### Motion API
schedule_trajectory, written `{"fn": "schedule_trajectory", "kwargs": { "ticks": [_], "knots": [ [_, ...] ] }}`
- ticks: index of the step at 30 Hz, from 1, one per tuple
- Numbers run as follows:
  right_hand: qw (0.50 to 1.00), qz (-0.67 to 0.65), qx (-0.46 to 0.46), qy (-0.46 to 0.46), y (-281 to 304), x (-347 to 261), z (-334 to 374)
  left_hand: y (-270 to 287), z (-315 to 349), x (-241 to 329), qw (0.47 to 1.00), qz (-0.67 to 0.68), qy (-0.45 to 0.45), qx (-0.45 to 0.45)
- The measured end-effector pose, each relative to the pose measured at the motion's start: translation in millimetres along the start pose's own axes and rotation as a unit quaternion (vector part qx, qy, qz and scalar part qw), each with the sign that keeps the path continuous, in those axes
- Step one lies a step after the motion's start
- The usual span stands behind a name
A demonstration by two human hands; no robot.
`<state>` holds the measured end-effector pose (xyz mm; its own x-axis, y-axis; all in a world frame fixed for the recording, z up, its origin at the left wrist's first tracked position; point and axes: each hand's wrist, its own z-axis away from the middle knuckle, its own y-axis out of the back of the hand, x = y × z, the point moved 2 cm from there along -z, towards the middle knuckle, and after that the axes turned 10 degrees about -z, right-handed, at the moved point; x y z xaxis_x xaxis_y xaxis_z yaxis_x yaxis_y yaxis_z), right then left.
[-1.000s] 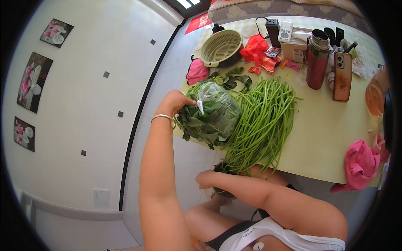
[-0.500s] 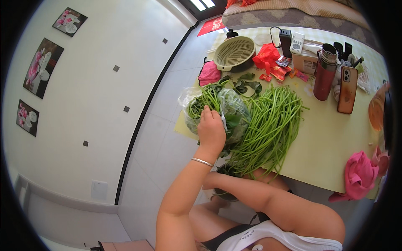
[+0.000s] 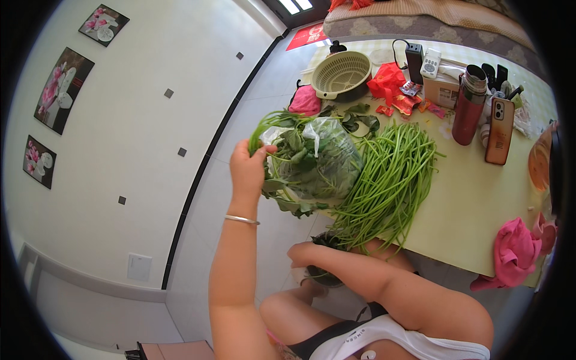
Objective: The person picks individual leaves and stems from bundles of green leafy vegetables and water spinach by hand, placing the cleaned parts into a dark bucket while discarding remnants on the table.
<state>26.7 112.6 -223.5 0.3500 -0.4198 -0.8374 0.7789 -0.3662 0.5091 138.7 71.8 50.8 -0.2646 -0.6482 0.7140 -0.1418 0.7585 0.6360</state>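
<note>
My left hand (image 3: 247, 168) is closed around a bunch of leafy green stems (image 3: 277, 123) at the table's left edge. The stems arch over a clear plastic bag (image 3: 342, 141) full of green leaves, and some leaves hang past the table edge. Right of the bag lies a large pile of long green stalks (image 3: 393, 180), spread toward the near edge. My right hand (image 3: 299, 254) is low, below the table's near side, beside a dark round container (image 3: 327, 277) with greens in it. Its fingers are hidden from view.
An olive colander (image 3: 342, 75) sits at the far left of the table, near a pink cloth (image 3: 305, 101). Red wrappers (image 3: 387, 84), a box (image 3: 441, 90), a red thermos (image 3: 469, 108) and an upright phone (image 3: 499, 132) stand farther right. Pink fabric (image 3: 516, 255) hangs over the near right edge.
My left hand has moved left from over the bag to the table's edge, drawing the leafy stems with it. More of the bag shows. My right hand is nearly unmoved.
</note>
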Motion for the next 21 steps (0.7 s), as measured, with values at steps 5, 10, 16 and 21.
{"fn": "schedule_trajectory", "kwargs": {
  "ticks": [5, 10, 16, 21],
  "knots": [
    [1.0, -0.01, 0.02, 0.001, 8, -8, 11, 33, 21, 16, 0.968, 0.234, 0.071, -0.051],
    [0.984, -0.1, 0.135, 0.062, 26, -18, 24, 53, 55, -5, 0.911, 0.401, 0.089, -0.023],
    [0.754, -0.637, 0.106, 0.119, 45, -11, 25, 65, 112, -46, 0.865, 0.498, 0.057, -0.016],
    [0.649, -0.732, -0.022, 0.206, 55, -28, 30, 50, 171, -89, 0.856, 0.514, 0.053, 0.013]
  ]
}}
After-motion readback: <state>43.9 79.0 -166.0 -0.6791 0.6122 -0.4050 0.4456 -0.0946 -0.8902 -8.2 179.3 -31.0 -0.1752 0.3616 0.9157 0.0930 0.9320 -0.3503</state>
